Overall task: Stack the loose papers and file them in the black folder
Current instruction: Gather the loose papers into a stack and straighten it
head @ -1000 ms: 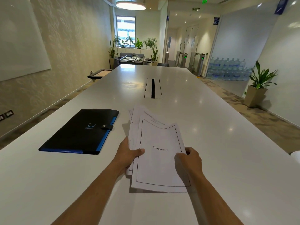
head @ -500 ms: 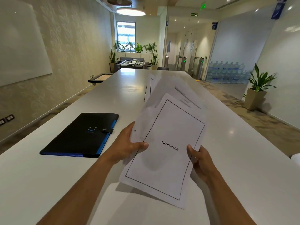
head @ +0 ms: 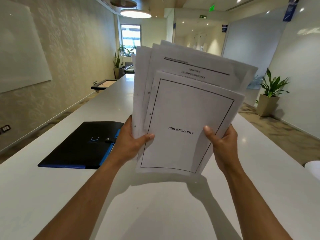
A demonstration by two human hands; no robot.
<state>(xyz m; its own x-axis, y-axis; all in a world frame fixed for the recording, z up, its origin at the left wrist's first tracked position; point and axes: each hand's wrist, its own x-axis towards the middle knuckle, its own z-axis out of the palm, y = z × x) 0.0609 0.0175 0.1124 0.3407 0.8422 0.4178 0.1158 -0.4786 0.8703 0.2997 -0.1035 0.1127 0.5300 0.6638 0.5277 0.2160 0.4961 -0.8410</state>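
I hold a loose bundle of white papers (head: 181,108) upright above the white table (head: 155,205), their edges fanned and uneven. The front sheet has a black border and the word BIBLIOGRAPHY. My left hand (head: 131,142) grips the bundle's lower left edge, thumb on the front. My right hand (head: 221,142) grips the lower right edge the same way. The black folder (head: 83,146) with blue edging lies shut and flat on the table, to the left of my left hand.
The long table runs away from me; the papers hide its middle. A white object (head: 313,168) pokes in at the table's right edge. A potted plant (head: 270,94) stands on the floor to the right. A small dark shelf (head: 103,84) sticks out from the left wall.
Both hands have lifted the papers off the table and tipped them upright, closer to the camera. The folder has not moved.
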